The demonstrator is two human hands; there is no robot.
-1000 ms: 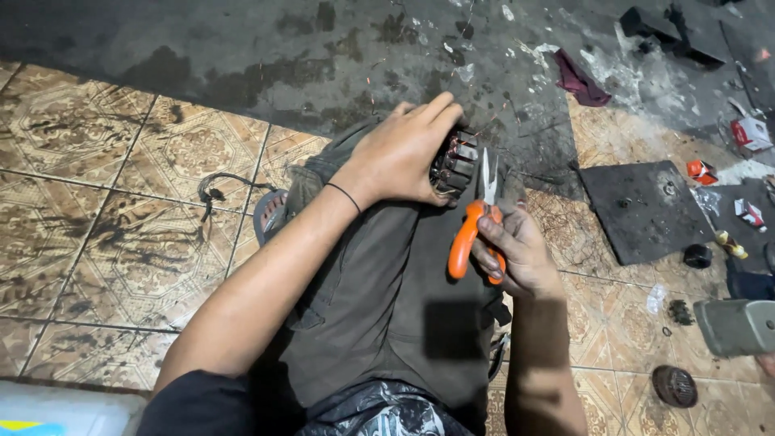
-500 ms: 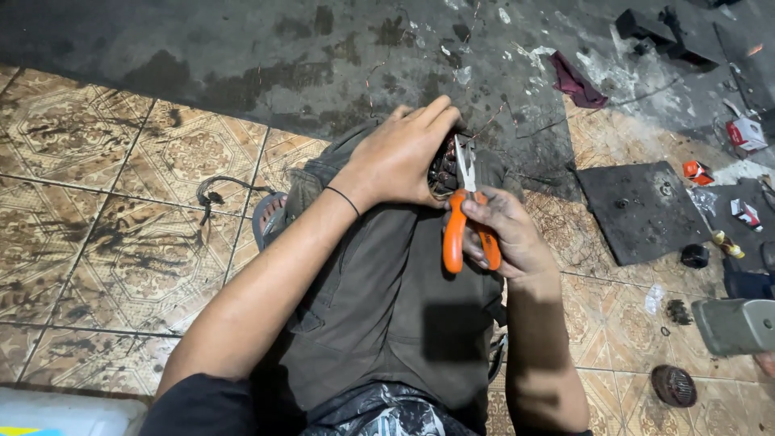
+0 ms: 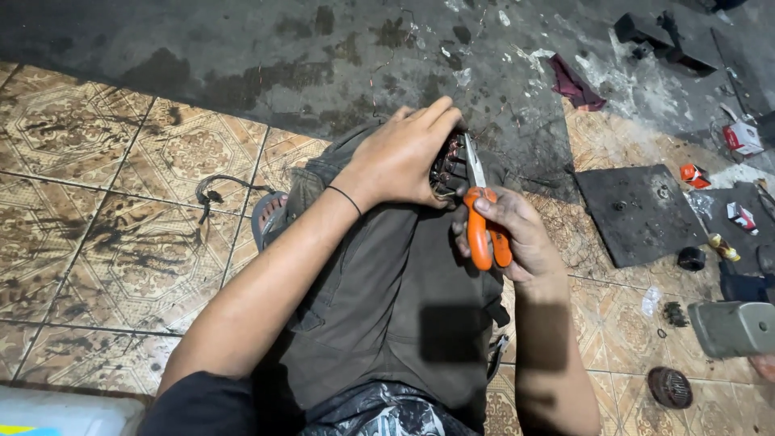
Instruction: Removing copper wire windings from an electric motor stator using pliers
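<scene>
Our left hand (image 3: 408,157) clamps the motor (image 3: 446,171) on our knee; our right hand (image 3: 508,234), just beside, grips scissors (image 3: 482,218).

I count two hands, left (image 3: 404,157) and right (image 3: 513,238), one pair of orange-handled scissors (image 3: 483,218), one wound motor part (image 3: 446,171), one dark square plate (image 3: 642,211), one maroon rag (image 3: 575,84)

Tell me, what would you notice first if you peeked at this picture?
The bright orange scissors jump out, gripped in the right hand over the person's knee, blades pointing into a dark wound metal part. The left hand covers that part from above. Off to the right, a flat black plate lies on the dirty tiled floor.
</scene>
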